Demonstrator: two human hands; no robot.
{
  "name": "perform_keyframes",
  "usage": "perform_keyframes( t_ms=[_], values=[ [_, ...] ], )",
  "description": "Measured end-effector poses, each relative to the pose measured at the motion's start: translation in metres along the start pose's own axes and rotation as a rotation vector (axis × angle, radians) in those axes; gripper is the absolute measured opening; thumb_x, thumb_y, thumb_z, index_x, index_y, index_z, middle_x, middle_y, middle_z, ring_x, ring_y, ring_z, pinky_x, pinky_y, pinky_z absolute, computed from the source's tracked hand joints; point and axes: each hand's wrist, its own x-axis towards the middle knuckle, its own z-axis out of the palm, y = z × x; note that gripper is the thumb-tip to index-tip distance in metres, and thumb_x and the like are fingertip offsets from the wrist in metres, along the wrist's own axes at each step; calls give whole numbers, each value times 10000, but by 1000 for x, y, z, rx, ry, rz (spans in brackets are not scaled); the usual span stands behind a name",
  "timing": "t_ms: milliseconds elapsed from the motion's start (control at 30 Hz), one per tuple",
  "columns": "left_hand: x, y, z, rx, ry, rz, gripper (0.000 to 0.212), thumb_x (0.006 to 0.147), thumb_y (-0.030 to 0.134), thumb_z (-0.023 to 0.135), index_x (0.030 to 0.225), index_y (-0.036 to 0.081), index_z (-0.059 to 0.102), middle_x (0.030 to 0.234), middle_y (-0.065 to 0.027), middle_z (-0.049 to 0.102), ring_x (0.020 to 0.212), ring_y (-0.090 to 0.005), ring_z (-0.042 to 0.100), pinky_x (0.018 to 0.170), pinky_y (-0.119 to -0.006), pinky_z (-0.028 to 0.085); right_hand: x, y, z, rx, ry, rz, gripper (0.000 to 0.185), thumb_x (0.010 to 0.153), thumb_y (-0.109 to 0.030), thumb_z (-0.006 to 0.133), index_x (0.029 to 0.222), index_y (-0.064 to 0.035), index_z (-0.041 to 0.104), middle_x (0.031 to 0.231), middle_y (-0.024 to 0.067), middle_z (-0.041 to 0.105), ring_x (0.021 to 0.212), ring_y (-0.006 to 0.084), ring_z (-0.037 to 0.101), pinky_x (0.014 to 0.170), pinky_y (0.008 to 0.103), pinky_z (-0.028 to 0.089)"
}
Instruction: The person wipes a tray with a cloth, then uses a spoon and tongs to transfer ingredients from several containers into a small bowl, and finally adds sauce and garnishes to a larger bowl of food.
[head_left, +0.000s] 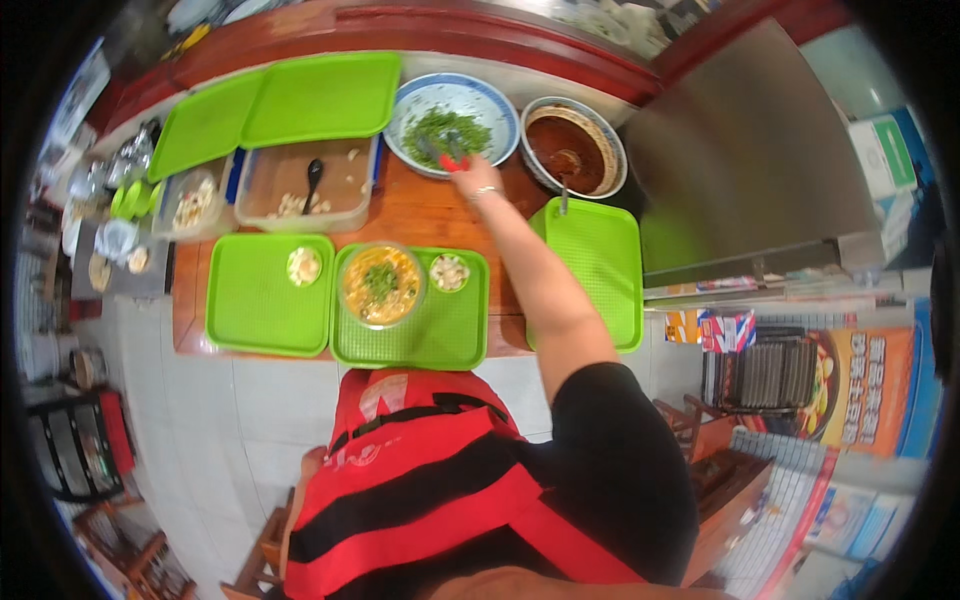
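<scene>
My right hand (474, 177) holds red-handled tongs (452, 163), whose tips rest in chopped green herbs (459, 129) inside a large blue-rimmed bowl (501, 105). On the middle green tray (409, 346) stand a round bowl of soup (381, 285) topped with chopped greens and a small green cup of pale diced pieces (450, 272). The left green tray (255, 300) bears a similar small cup (304, 266). Beside the herb bowl, a bowl of dark red sauce (562, 146) has a metal spoon handle (565, 201) leaning out. My left hand is out of view; part of that arm shows by the apron.
Behind the trays, a clear plastic bin (300, 217) holds pale pieces and a black spoon (313, 184); a smaller bin (196, 217) stands beside it. Green trays (322, 97) lie over their backs. A third tray (592, 277) lies right, near a metal panel (750, 142). Wooden chairs stand behind.
</scene>
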Motion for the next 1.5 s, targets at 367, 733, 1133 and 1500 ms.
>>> perform_keyframes(
  t_ms=[367,733,1133,1500],
  values=[
    [-6,20,-10,-214,38,-140,346,897,294,501,1034,4,632,1007,-168,649,893,-285,615,774,-364,483,-34,23,-62,-334,452,-243,373,720,-334,687,951,-62,576,879,142,588,826,341,564,695,452,448],
    [30,74,-58,-245,-26,-159,363,899,237,528,1114,-51,578,956,-118,664,755,-198,625,666,-313,502,11,222,-91,493,264,393,183,842,-181,585,821,1,581,610,70,600,517,177,565,509,331,457],
    [39,43,-40,-303,-14,-311,355,894,310,503,1037,19,649,980,-144,666,875,-237,631,765,-331,480,-73,171,-136,-397,509,63,114,867,-100,410,869,-17,488,758,241,621,729,406,614,659,496,475],
    [37,3,-48,264,70,375,250,834,195,504,938,-6,613,936,-183,649,924,-341,610,797,-398,481,-88,161,-126,-523,485,-152,82,860,-108,436,888,-48,485,689,199,602,622,384,585,575,494,452]
  ],
)
